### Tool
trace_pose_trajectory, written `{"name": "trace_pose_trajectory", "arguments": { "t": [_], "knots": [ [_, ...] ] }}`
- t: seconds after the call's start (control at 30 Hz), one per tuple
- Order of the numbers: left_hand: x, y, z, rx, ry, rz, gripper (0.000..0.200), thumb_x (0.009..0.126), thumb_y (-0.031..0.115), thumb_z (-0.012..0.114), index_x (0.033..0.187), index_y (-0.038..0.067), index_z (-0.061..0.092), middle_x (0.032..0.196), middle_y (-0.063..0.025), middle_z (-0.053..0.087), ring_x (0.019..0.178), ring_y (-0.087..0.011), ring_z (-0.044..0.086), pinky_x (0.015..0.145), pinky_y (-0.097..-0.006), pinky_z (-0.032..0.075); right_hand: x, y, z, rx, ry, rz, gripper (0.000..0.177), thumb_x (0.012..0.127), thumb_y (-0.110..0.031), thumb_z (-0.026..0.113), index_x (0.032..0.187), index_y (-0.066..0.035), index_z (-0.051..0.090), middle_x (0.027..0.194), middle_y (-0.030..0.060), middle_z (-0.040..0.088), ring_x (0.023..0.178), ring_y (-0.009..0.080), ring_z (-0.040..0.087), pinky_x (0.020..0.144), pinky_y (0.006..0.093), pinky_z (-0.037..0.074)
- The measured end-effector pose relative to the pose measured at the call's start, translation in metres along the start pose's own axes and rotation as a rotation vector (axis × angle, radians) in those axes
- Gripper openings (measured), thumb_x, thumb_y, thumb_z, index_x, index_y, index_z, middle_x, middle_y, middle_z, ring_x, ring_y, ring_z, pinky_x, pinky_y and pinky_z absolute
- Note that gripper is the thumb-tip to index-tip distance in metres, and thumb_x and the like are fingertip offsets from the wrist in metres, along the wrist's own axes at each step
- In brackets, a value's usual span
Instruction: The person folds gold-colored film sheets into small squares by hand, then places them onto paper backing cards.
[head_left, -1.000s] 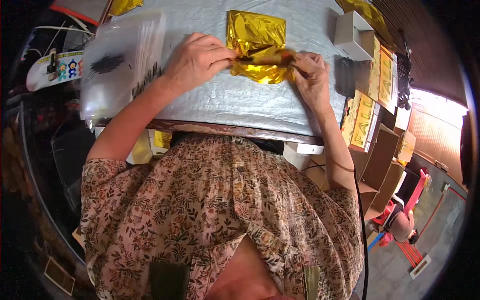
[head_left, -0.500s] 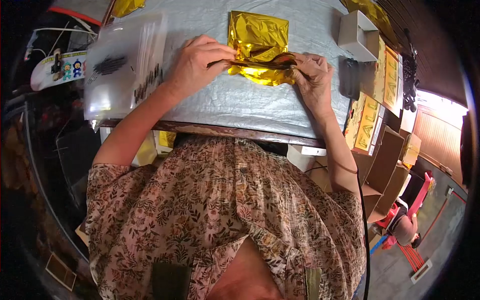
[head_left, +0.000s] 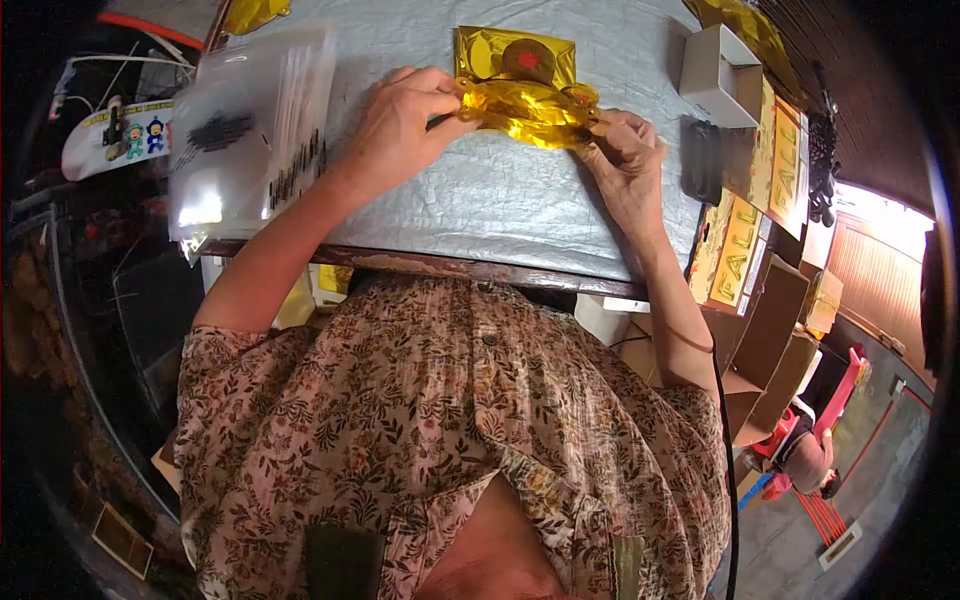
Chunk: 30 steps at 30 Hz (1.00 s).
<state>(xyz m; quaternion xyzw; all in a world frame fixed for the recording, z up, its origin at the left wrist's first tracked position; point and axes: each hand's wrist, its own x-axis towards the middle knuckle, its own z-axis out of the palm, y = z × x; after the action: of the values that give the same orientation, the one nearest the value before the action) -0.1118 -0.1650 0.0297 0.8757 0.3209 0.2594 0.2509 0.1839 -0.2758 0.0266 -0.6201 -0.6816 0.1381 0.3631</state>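
Observation:
Pinched in the fingertips of my left hand is one end of a shiny gold foil sheet. My right hand grips its other end between thumb and fingers. The foil bows between both hands as a crumpled, curved strip over the grey table cover. Just beyond it lies a flat, rectangular piece of gold foil, partly overlapped by the held strip, with a dark round reflection and a red spot on its surface.
Clear plastic bags with black markings lie at the left of the table. At the right stand a white open box, a dark container and yellow printed boxes. Another person is far off at lower right.
The held foil has tilted and risen slightly away from me, turning its broad bright face upward. More of the flat piece's surface now shows a dark reflection. Both hands keep their grip.

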Motion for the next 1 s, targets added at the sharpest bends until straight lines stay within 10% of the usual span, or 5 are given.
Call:
{"name": "trace_pose_trajectory", "arguments": {
  "t": [0.73,0.8,1.0],
  "knots": [
    [-0.005,0.003,0.007,0.020,0.087,-0.065,0.027,0.095,0.028,0.079,0.096,0.001,0.081,0.107,-0.0111,0.073,0.100,-0.0308,0.069,0.089,-0.0426,0.055,0.008,-0.009,0.004,-0.082,-0.032,0.133,0.020,0.096,-0.027,0.079,0.102,-0.009,0.084,0.133,0.0064,0.075,0.125,0.0301,0.056,0.116,0.0461,0.034],
    [-0.005,0.007,0.008,-0.013,0.122,-0.078,0.026,0.095,0.023,0.079,0.088,-0.002,0.076,0.106,-0.0142,0.070,0.101,-0.0323,0.067,0.088,-0.0417,0.053,0.007,-0.002,0.007,-0.011,-0.040,0.142,0.024,0.098,-0.034,0.076,0.101,-0.011,0.084,0.138,-0.0016,0.071,0.131,0.0304,0.048,0.116,0.0513,0.020],
    [-0.001,0.004,0.010,0.013,0.120,-0.113,0.027,0.091,0.030,0.080,0.087,0.003,0.082,0.104,-0.0108,0.073,0.099,-0.0302,0.069,0.087,-0.0432,0.054,0.009,-0.007,0.015,-0.098,0.047,0.097,0.019,0.098,-0.023,0.075,0.095,-0.006,0.083,0.133,0.0041,0.074,0.131,0.0319,0.056,0.116,0.0474,0.034]
  ]
}}
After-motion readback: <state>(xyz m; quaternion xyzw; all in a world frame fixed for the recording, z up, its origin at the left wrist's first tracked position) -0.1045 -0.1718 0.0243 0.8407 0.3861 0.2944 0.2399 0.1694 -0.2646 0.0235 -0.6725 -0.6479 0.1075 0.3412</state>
